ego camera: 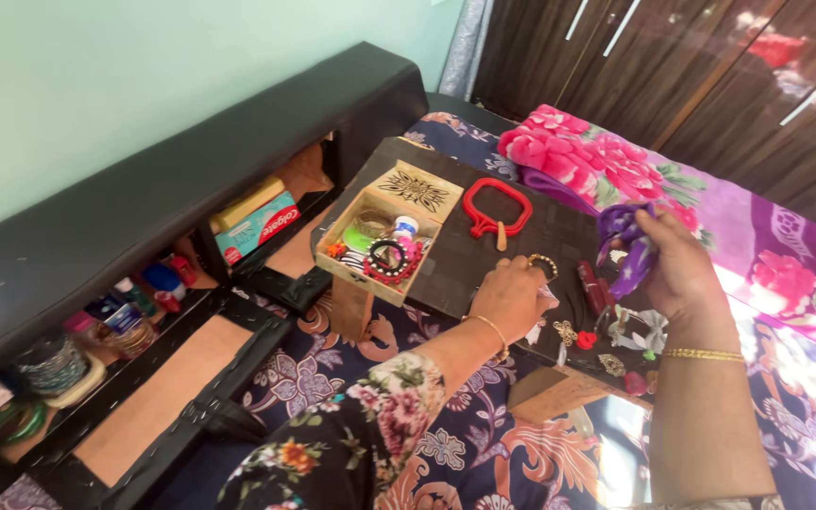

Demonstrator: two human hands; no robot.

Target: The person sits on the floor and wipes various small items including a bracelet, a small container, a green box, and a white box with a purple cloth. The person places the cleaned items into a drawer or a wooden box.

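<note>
Two hands work over the bench: left hand (514,295) pinches a gold bangle (542,263) near its middle, right hand (670,267) grips a purple cloth (621,247); best lift slowly.

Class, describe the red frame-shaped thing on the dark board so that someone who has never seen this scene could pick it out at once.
Start at the dark wooden board lying across the bed. Near its far edge, just right of the open wooden box of bangles, lies the red frame. It is a hollow, rounded red outline with a short pale handle at the bottom, flat and empty, unlike the small trinkets near the left hand.
</note>
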